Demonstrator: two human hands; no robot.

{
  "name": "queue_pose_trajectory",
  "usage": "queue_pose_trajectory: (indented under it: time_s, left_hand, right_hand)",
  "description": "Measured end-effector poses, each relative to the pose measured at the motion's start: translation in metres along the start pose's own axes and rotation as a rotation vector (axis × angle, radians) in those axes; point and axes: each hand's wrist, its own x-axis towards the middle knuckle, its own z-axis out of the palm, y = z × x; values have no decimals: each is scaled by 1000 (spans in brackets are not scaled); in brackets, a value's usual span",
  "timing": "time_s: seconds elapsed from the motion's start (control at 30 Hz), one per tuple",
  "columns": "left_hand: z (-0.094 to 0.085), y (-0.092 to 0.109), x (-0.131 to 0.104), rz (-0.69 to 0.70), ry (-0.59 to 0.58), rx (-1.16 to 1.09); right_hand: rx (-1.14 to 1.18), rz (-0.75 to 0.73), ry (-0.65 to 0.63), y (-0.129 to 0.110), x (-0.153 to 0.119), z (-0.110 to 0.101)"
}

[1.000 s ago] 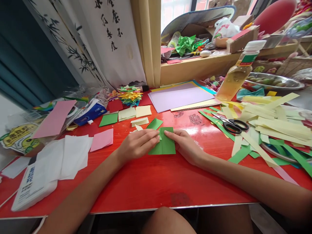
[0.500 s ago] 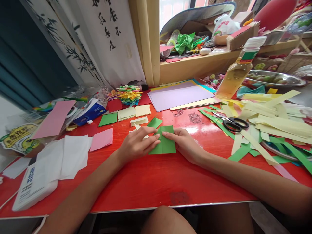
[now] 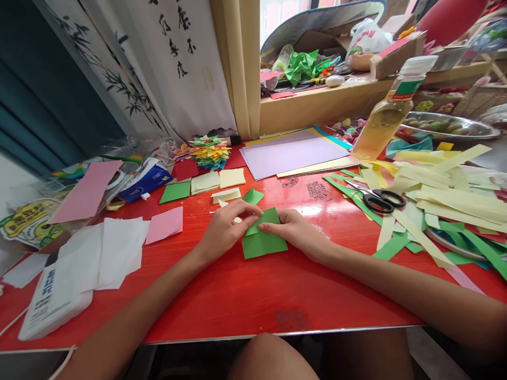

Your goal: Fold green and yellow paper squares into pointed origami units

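Observation:
A small green paper square [image 3: 264, 246] with a crease across it is held between both hands above the red table. My left hand [image 3: 229, 224] pinches its upper left edge between thumb and fingers. On the right side my right hand [image 3: 299, 230] grips it, thumb on top and fingers behind. Just beyond the hands lies a folded green paper piece [image 3: 253, 197]. Close by is a folded cream paper piece [image 3: 225, 196], and cream paper squares [image 3: 205, 182] lie farther back beside a flat green square [image 3: 175, 192].
Black-handled scissors [image 3: 382, 200] rest on a heap of paper strips [image 3: 447, 184] at the right. A bottle of yellow liquid [image 3: 382, 124] stands behind them. Lilac sheets [image 3: 295, 153] lie at the back. Left are a pink paper [image 3: 165, 225] and white tissues [image 3: 122, 253].
The green square in my hands has tilted, and its crease now runs across instead of up and down. My fingers have shifted slightly along its edges.

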Motion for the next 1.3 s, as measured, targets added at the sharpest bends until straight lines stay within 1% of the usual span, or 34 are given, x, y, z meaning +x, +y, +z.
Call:
queue_pose_trajectory:
  time_s: [0.07,0.13,0.3,0.43,0.5,0.57,0.63,0.7,0.73,0.87,0.97,1.1,1.3]
  left_hand:
    - [2,0,0,-40,2,-56]
    - [3,0,-1,-77,8,-113]
    - [4,0,1,-161,-43,-257]
    - [1,-2,3,-176,-61,-309]
    - [-1,-3,4,-180,-69,-316]
    - [-3,-2,4,-198,-96,-298]
    - [-4,0,4,-227,-130,-248]
    - [-4,3,3,-253,-130,-207]
    - [-4,5,3,-267,-118,-203]
    - [-6,9,4,-325,-55,-296]
    - [-7,8,5,-361,-35,-404]
    - [-9,5,6,-401,-41,-500]
    - [-9,2,6,-435,-81,-557]
  right_hand:
    - [-30,7,-12,-1,1,-1]
    - [-2,18,-6,-2,1,-1]
    - [68,21,90,-2,2,-1]
    - [164,-31,165,0,5,-4]
    - [189,-57,174,1,6,-5]
    - [144,-57,140,1,6,-7]
    - [26,-44,72,2,6,-8]
    - [-99,-48,26,3,6,-8]
    - [-138,-68,27,3,6,-8]
    - [-136,-221,136,3,5,-6]
    - [-169,-302,172,3,2,-5]
    - [-218,-319,173,5,0,-5]
    - [-320,-330,202,7,-1,-6]
